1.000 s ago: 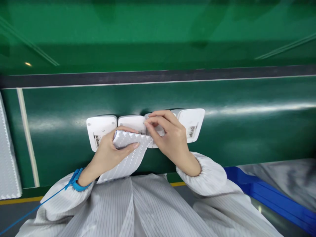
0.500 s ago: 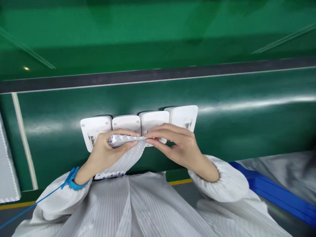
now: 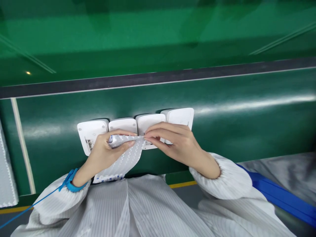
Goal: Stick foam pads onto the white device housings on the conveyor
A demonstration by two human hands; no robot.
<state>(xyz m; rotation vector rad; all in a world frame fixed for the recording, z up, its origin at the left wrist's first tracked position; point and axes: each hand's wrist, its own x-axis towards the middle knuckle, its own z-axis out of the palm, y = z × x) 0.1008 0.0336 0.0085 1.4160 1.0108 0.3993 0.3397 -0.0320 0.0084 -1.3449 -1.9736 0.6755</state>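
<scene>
My left hand (image 3: 105, 153) is closed on a curled grey-white sticker sheet (image 3: 129, 157), thumb in front and fingers behind. Rows of small white marks cover the sheet, and blue print shows along its lower edge and at the rolled end. At the sheet's right tip, my right hand (image 3: 174, 140) pinches with thumb and fingertips; whether a single sticker is between them is too small to see. Behind the hands several white rounded plastic devices stand side by side, among them the leftmost device (image 3: 85, 133) and the rightmost device (image 3: 184, 116). My hands partly cover them.
Beneath the devices lies a green work surface (image 3: 242, 128), with a dark strip (image 3: 148, 79) along its back. Another pale sheet (image 3: 6, 171) lies at the left edge. A blue cord (image 3: 29, 209) runs from my left wristband. At lower right is a blue plastic edge (image 3: 278, 194).
Both hands keep their grip on the sheet, whose hanging part has opened out a little near the right tip. The devices appear slightly lower and further left as the view shifts.
</scene>
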